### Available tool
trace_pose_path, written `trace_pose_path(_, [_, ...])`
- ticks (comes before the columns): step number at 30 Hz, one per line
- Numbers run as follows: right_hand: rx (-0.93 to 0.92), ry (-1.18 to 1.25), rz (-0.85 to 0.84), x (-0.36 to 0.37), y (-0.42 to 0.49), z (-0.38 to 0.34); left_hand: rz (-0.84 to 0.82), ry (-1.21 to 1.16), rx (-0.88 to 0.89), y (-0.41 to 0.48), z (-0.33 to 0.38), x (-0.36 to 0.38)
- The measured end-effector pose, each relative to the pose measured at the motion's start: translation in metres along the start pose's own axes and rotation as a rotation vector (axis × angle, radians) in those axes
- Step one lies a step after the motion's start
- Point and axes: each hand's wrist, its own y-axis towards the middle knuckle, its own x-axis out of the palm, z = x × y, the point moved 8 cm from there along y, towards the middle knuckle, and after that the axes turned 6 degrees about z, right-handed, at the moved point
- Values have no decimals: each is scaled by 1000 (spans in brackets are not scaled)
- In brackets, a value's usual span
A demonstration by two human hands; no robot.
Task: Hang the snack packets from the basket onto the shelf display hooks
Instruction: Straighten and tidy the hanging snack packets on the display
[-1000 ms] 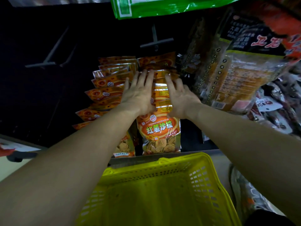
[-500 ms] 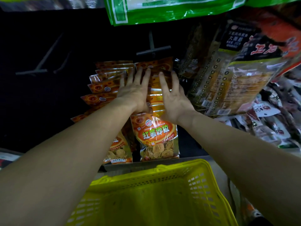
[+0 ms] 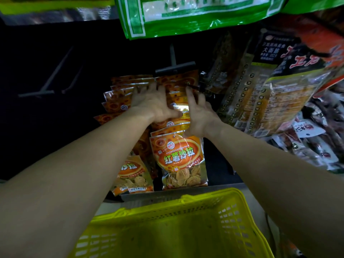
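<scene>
- The left hand [image 3: 151, 104] lies flat on the top edges of the orange snack packets [image 3: 178, 157]. Its fingers are spread and straight, its grip is wide, and it holds nothing.
- The right hand [image 3: 202, 116] is just beside the left, its fingers stretched forward along the right side of the same stack. Its grip is also wide and presses rather than clasps.
- The two thumbs lie close together over the packet tops, and a pale strip of packet shows between the hands.
- The orange snack packets hang in two rows side by side on the shelf, one behind another. The right row is under both hands.
- The left row [image 3: 130, 172] hangs lower in the view and is partly covered by the left forearm.
- A dark T-ended hook [image 3: 175, 67] shows just above the far end of the right row. I cannot tell whether it carries that row.
- Two bare hooks [image 3: 37, 93] stick out of the dark back panel, well to the left.
- The yellow basket [image 3: 186, 197] sits below the hanging rows, nearest the viewer and between the two forearms. Its far rim is near the grey shelf ledge [image 3: 149, 195].
- A green bag [image 3: 186, 19] hangs overhead.
- Dark-and-orange packets [image 3: 270, 94] crowd the shelf to the right of the right hand.
</scene>
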Motion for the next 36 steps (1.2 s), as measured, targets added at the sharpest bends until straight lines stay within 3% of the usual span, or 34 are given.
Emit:
trace_pose_path(4, [-5, -17, -6, 2, -3, 1, 128, -148, 46, 15, 0, -19])
trace_pose_path(11, [16, -47, -28, 6, -7, 3, 79, -440, 108, 29, 18, -7])
trace_pose_path(22, [3, -50, -4, 10, -14, 10, 133, -338, 117, 43, 29, 5])
trace_pose_path(27, [-6, -41, -7, 9, -17, 14, 34, -423, 85, 53, 24, 21])
trace_pose_path(36, [3, -89, -18, 10, -16, 13, 79, -437, 94, 47, 14, 13])
